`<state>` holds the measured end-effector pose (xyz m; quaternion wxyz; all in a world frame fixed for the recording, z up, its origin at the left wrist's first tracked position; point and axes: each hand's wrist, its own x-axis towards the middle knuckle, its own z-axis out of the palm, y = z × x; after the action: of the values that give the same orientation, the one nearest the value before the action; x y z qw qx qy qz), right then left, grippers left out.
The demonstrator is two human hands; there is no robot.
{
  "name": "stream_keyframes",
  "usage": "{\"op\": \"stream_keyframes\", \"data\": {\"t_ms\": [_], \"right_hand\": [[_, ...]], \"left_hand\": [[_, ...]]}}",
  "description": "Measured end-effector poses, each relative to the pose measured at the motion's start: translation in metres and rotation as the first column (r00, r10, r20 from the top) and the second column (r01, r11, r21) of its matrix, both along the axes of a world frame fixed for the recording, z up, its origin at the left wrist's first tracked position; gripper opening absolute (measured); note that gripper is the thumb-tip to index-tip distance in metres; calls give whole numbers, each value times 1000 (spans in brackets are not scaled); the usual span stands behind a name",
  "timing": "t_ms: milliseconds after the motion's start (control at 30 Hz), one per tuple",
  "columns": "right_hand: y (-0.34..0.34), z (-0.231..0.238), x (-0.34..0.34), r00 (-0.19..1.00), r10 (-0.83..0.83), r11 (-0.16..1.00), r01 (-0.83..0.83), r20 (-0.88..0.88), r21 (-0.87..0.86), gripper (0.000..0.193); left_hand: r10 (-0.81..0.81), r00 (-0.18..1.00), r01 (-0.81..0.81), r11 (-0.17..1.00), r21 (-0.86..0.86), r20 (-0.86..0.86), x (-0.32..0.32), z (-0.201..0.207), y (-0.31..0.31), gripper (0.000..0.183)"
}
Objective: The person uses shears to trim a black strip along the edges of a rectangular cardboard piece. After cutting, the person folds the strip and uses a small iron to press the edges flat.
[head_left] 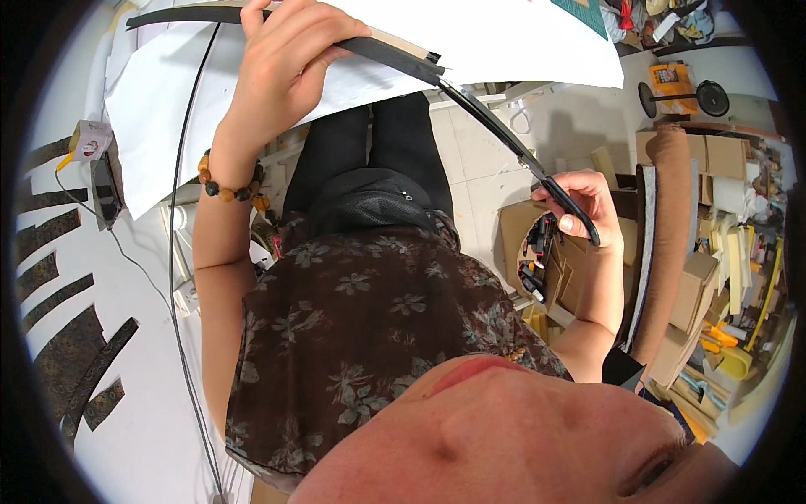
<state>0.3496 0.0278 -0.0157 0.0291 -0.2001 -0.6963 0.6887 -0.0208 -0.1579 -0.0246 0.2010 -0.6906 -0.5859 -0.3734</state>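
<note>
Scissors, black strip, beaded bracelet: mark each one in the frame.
Scissors (508, 141): head view, on the blades just ahead of the pivot.
Black strip (391, 56): head view, on the stretch near the scissor tips.
Beaded bracelet (227, 195): head view, on an amber-coloured bead.

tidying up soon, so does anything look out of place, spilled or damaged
Nothing looks plainly spilled or damaged. Two things look untidy: the jumbled heap of mixed items at the top right, and the dark cable trailing across the white sheet beside the left hand.
</note>
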Motion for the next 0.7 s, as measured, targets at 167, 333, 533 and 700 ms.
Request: {"op": "stream_keyframes", "data": {"t_ms": [167,333,533,700], "right_hand": [[-2,9,-5,1000,3,1000,-3,-1,22,44],[0,15,-5,1000,-4,1000,4,7,26,44],[4,20,-2,1000,21,1000,-21,-17,9,46],[-1,30,0,1000,3,1000,-3,20,-7,48]], "left_hand": [[-10,1000,10,1000,24,-12,-2,-3,1,29],[5,1000,-5,1000,20,-29,-3,-1,0,29],[-27,1000,25,991,129,11,0,-4,3,30],[-54,997,47,990,134,47,1,1,2,30]]}}
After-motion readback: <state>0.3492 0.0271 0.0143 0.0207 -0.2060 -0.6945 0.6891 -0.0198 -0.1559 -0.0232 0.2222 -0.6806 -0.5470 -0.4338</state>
